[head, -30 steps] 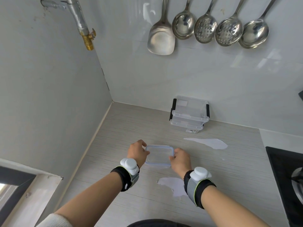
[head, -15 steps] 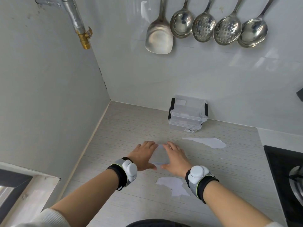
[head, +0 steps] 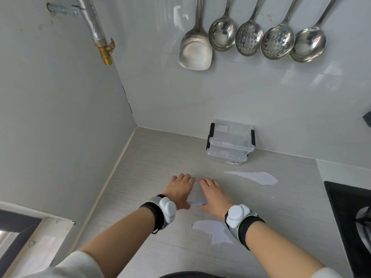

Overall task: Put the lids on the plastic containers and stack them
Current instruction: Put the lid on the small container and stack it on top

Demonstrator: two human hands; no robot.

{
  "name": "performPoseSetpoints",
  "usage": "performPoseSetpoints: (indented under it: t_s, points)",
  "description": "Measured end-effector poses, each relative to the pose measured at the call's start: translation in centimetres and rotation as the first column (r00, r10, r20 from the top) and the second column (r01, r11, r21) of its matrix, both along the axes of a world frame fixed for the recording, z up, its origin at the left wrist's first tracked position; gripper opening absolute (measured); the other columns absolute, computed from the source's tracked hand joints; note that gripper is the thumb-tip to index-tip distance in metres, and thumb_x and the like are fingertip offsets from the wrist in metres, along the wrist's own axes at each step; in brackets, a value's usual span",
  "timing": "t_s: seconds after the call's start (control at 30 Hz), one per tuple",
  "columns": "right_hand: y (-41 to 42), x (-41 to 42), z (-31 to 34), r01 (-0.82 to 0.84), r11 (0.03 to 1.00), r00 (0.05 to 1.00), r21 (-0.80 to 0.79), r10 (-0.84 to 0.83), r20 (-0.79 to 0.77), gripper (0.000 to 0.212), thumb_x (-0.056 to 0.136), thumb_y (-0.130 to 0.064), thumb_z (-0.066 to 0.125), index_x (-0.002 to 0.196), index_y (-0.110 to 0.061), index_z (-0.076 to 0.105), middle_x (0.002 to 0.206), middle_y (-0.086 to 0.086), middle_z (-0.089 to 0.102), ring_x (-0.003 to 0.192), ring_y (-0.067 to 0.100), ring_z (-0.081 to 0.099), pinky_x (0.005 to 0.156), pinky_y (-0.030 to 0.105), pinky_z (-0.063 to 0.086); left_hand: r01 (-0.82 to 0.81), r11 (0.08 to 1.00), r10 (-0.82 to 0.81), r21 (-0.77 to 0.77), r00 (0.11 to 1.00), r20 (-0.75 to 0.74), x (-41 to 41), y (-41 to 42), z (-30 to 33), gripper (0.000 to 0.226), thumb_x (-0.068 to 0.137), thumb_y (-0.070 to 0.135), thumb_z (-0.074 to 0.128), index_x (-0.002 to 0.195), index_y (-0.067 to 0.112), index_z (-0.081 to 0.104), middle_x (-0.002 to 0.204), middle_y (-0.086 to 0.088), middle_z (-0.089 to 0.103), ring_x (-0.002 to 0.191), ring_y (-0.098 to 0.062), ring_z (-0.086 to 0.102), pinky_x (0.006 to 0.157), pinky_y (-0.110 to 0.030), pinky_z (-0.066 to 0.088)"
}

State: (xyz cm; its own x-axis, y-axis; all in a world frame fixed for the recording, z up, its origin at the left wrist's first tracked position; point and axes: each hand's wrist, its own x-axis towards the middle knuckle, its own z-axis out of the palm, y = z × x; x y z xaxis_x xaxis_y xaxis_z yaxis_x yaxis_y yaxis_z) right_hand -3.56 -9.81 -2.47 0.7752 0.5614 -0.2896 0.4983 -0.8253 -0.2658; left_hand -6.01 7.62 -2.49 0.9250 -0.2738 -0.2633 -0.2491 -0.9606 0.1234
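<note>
Both hands lie palm-down on a small clear plastic container (head: 197,194) that sits on the tabletop (head: 150,161), nearer the camera than the stacked containers (head: 230,143). The left hand (head: 179,190) covers the container's left side and the right hand (head: 213,194) its right — fingers flat and spread across its lid rather than curled around it, so neither hand is clenched. Only a narrow strip of the lid shows between them, with its near edge visible at the thumbs. Whether the lid is fully seated cannot be told.

The stacked containers — two clear boxes, the upper one with black side clips — stand against the back wall, well apart from the hands. Above them hang a metal spatula (head: 195,51) and a row of spoons (head: 267,40). A white patch (head: 254,177) marks the tabletop between the stacked containers and the hands, to the right; another (head: 212,230) lies just by the right wrist. Each wrist wears a band with a white puck.
</note>
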Motion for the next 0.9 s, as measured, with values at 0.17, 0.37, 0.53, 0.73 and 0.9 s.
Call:
performPoseSetpoints:
  t_s: [0.17, 0.37, 0.53, 0.73, 0.9]
  points:
    - [-1.4, 2.1, 3.8, 0.016, 0.996, 0.995, 0.087, -0.024, 0.092, 0.080, 0.074, -0.031, 0.071, 0.144, -0.020, 0.036, 0.139, 0.000, 0.043, 0.129, 0.024, 0.039, 0.105, 0.031, 0.041, 0.022, 0.997, -0.013, -0.073, 0.992, 0.122, 2.2, 0.1, 3.1, 0.087, 0.059, 0.040, 0.077, 0.135, 0.017, 0.042, 0.130, -0.004, 0.050, 0.116, -0.027, 0.048, 0.097, -0.039, 0.040]
    - [-3.9, 6.5, 10.9, 0.046, 0.982, 0.963, 0.184, -0.093, 0.253, 0.080, 0.068, -0.041, 0.073, 0.140, -0.024, 0.042, 0.134, -0.003, 0.048, 0.125, 0.022, 0.042, 0.103, 0.033, 0.043, 0.091, 0.987, -0.045, -0.135, 0.949, 0.311, 7.3, -1.0, 9.7, 0.085, 0.060, 0.038, 0.077, 0.136, 0.020, 0.044, 0.131, -0.003, 0.051, 0.121, -0.025, 0.048, 0.099, -0.036, 0.037]
    - [-6.6, 10.8, 15.5, 0.097, 0.983, 0.946, 0.154, -0.139, 0.293, 0.083, 0.066, -0.046, 0.073, 0.140, -0.027, 0.041, 0.136, -0.006, 0.048, 0.128, 0.019, 0.041, 0.103, 0.033, 0.044, 0.151, 0.980, -0.100, -0.132, 0.937, 0.336, 11.9, -3.3, 14.0, 0.087, 0.069, 0.040, 0.076, 0.144, 0.016, 0.037, 0.140, -0.007, 0.045, 0.129, -0.027, 0.042, 0.106, -0.040, 0.034]
    - [-9.1, 14.3, 16.3, 0.135, 0.982, 0.955, 0.136, -0.165, 0.247, 0.077, 0.067, -0.049, 0.070, 0.136, -0.029, 0.042, 0.136, -0.008, 0.049, 0.126, 0.018, 0.043, 0.101, 0.037, 0.046, 0.203, 0.976, -0.177, -0.077, 0.950, 0.255, 16.4, -5.5, 15.3, 0.086, 0.078, 0.041, 0.071, 0.148, 0.016, 0.029, 0.144, -0.007, 0.041, 0.131, -0.028, 0.039, 0.107, -0.043, 0.034]
    - [-10.1, 16.6, 15.3, 0.174, 0.975, 0.963, 0.139, -0.198, 0.182, 0.076, 0.069, -0.046, 0.071, 0.137, -0.028, 0.042, 0.137, -0.007, 0.049, 0.127, 0.018, 0.042, 0.099, 0.037, 0.046, 0.204, 0.978, -0.192, -0.037, 0.959, 0.208, 18.8, -7.4, 14.4, 0.083, 0.080, 0.039, 0.068, 0.148, 0.015, 0.027, 0.144, -0.008, 0.040, 0.131, -0.029, 0.040, 0.106, -0.043, 0.036]
